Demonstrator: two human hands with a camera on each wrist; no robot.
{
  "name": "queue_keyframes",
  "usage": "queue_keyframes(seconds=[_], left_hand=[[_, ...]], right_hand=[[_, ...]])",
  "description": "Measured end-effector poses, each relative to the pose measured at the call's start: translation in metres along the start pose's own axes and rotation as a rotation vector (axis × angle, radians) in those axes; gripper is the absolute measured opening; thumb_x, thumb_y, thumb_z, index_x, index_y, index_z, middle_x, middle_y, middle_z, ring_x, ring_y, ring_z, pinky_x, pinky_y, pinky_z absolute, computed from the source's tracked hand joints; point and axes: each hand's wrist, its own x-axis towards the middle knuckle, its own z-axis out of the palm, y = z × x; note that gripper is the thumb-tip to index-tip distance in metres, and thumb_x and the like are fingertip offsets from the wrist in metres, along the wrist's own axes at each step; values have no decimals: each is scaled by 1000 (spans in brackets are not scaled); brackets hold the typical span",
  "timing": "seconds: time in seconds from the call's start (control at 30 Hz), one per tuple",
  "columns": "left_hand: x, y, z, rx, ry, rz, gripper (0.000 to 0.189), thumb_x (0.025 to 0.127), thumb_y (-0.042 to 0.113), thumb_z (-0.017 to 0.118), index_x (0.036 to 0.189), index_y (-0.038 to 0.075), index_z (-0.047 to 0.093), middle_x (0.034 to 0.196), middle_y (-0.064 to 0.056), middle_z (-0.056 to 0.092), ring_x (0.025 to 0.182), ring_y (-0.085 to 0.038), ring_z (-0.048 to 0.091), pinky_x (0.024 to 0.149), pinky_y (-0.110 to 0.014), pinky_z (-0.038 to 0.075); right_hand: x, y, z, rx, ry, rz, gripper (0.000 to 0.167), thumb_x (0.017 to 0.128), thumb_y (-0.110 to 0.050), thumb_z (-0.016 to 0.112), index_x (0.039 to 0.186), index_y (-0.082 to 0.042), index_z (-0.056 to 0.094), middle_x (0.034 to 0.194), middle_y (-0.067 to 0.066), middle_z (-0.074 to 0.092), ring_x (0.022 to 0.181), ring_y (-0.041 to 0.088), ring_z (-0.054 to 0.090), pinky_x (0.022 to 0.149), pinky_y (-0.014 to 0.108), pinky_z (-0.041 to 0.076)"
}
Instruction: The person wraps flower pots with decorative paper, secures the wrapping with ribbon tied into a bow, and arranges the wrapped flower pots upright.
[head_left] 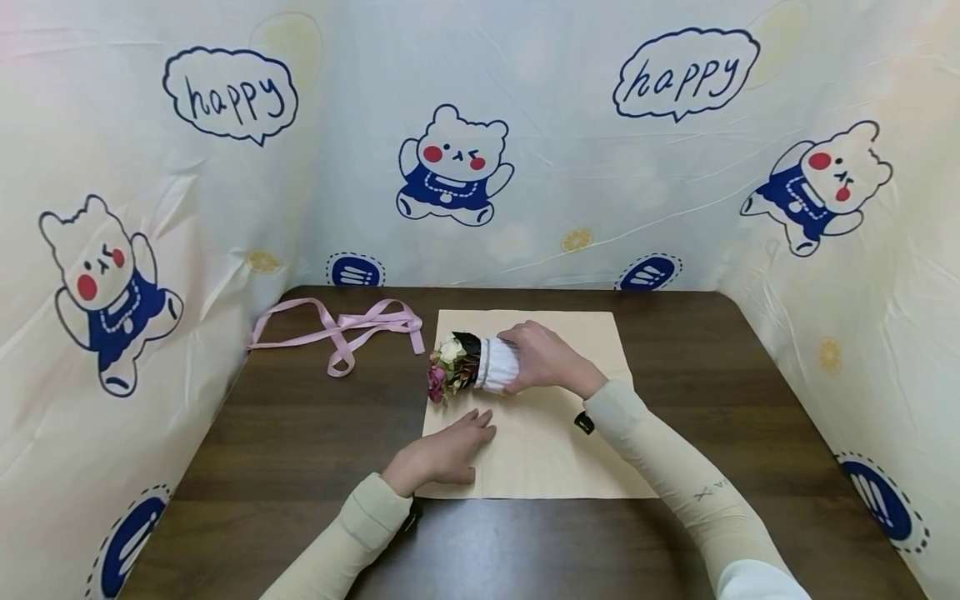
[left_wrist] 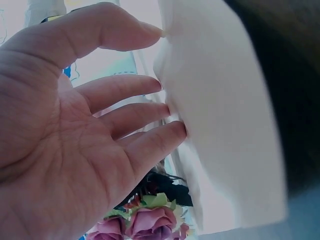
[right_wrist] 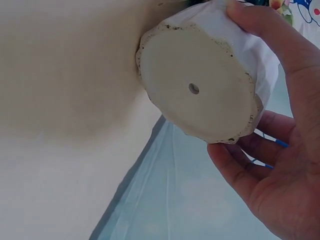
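Observation:
A white flower pot [head_left: 498, 364] lies on its side over a sheet of cream paper [head_left: 555, 450], its flowers [head_left: 450, 367] toward the left. My right hand [head_left: 551, 358] grips the pot near its base; in the right wrist view the pot's round bottom [right_wrist: 200, 82] shows a small hole in the middle. With fingers spread, my left hand [head_left: 446, 454] rests its fingertips on the paper's lower left part. The left wrist view shows that palm [left_wrist: 65, 130] with nothing held, and pink roses [left_wrist: 150, 225] beyond it.
A loose pink ribbon [head_left: 337, 329] lies at the back left of the dark wooden table [head_left: 315, 433]. Printed curtains [head_left: 555, 167] with bear drawings stand around the back and both sides.

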Motion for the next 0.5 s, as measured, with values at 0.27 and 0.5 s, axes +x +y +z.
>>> queue_keyframes(seconds=[0.27, 0.5], left_hand=[[0, 0, -1, 5, -5, -7, 74, 78, -2, 75, 146, -7, 48, 161, -27, 30, 150, -45, 26, 121, -49, 27], [1, 0, 0, 1, -9, -14, 74, 77, -2, 75, 146, -7, 48, 161, -27, 31, 151, -44, 26, 121, -48, 27]], right_hand=[[5, -5, -1, -13, -31, -17, 84, 55, -39, 97, 125, -4, 69, 104, 4, 72, 91, 20, 59, 78, 34, 53], [7, -10, -4, -37, -65, 1, 81, 56, -38, 98, 123, -3, 70, 101, 5, 73, 91, 21, 59, 77, 35, 53]])
